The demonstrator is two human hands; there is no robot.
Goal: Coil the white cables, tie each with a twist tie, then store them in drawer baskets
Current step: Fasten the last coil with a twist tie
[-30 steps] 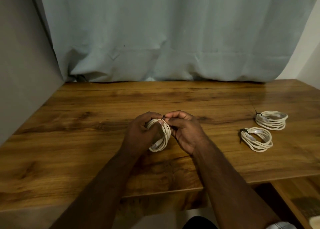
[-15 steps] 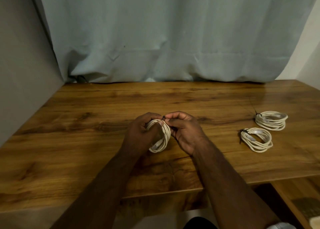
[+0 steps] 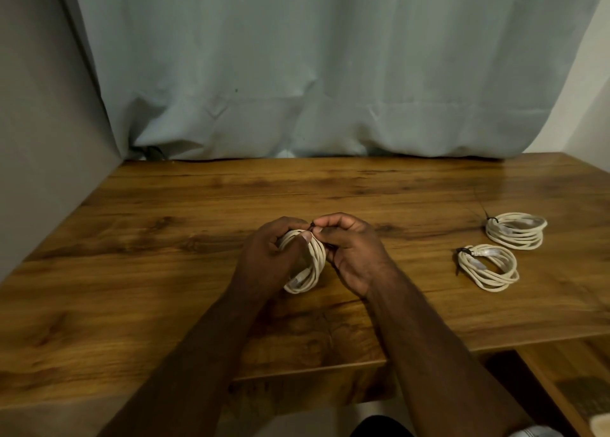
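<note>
Left hand point(image 3: 267, 258) closed around white coiled cable point(image 3: 308, 268), held upright just above brown wooden tabletop point(image 3: 165, 238). Right hand point(image 3: 353, 251) pinches thin dark twist tie point(image 3: 312, 227) at coil top. I judge step in hand: twisting tie shut. I would keep loops bunched under left thumb, wind tie ends snug, avoid slack. Two tied white coils, near coil point(image 3: 488, 266) and far coil point(image 3: 515, 230), lie well apart at right. Drawer baskets not visible.
</note>
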